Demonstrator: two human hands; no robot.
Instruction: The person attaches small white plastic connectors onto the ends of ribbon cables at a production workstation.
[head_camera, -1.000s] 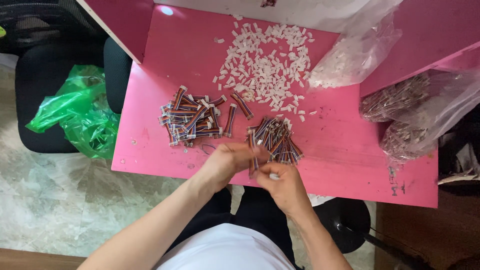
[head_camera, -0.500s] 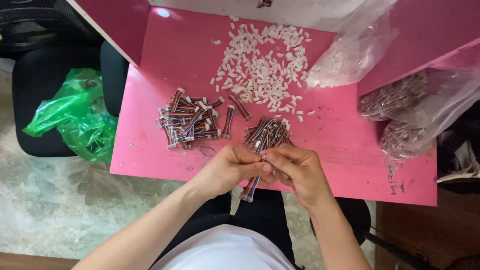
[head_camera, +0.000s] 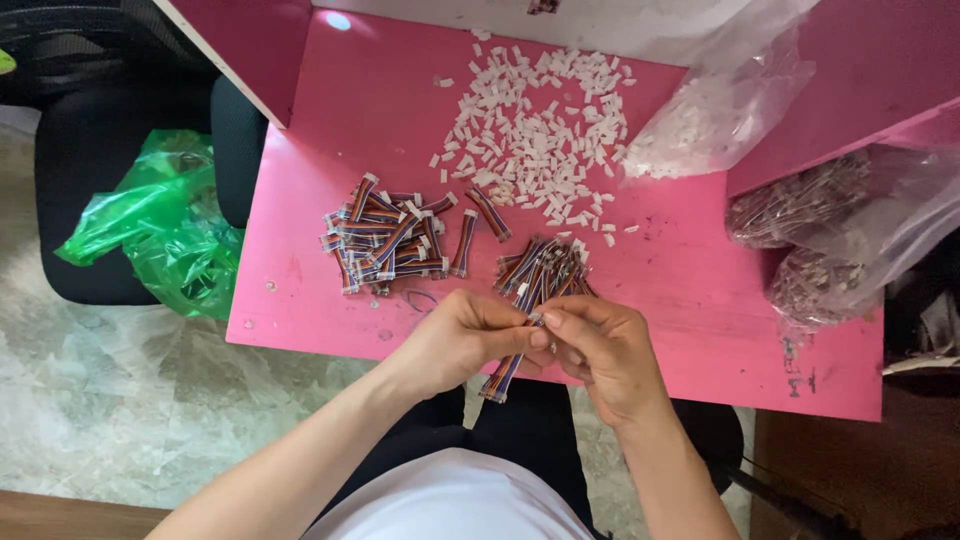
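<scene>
Pink table (head_camera: 700, 300) carries the work; both hands meet over its near edge. Left hand (head_camera: 465, 340) pinches the ribbon cable (head_camera: 505, 372); right hand (head_camera: 600, 350) pinches its upper end. Keep that end steady, fingertips close.

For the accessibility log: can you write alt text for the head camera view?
Both hands, left hand and right hand, meet over the near edge of a pink table, pinching one multicoloured ribbon cable between their fingertips. Behind lie two heaps of the same cables and a scatter of small white connectors.
</scene>
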